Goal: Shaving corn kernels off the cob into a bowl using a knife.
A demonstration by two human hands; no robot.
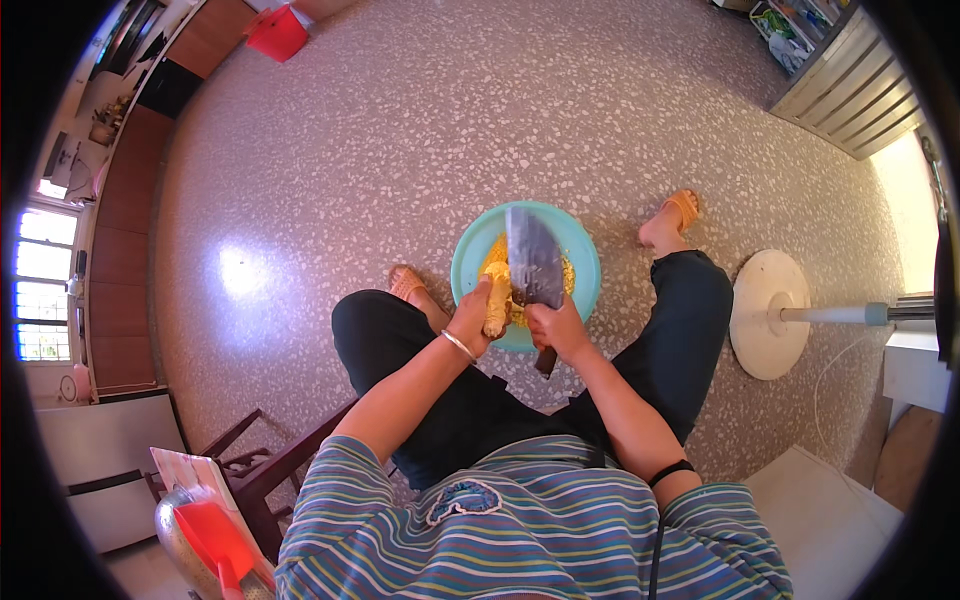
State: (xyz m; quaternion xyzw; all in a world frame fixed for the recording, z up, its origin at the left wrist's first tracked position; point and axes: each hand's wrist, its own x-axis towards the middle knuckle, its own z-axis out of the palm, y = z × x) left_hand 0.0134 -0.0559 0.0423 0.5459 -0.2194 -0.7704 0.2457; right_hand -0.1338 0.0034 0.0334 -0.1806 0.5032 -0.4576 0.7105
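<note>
My left hand [474, 315] grips a corn cob [496, 296] and holds it over a turquoise plastic basin [469, 259] on the floor. In my right hand [556, 326] is the dark wooden handle of a broad cleaver [535, 259], its blade pointing away from me, over the basin and just right of the cob. Loose yellow kernels [568, 277] lie in the basin, partly hidden by the blade. Another yellow cob [495, 251] shows behind the held one, in the left part of the basin.
My sandalled feet and bent knees flank the basin. A round white stand base [757, 315] with a pole is right of my knee. A dark wooden chair [277, 465] stands at the lower left, near a red scoop [214, 540]. A red bucket [277, 34] is far off, beside brown cabinets [124, 277].
</note>
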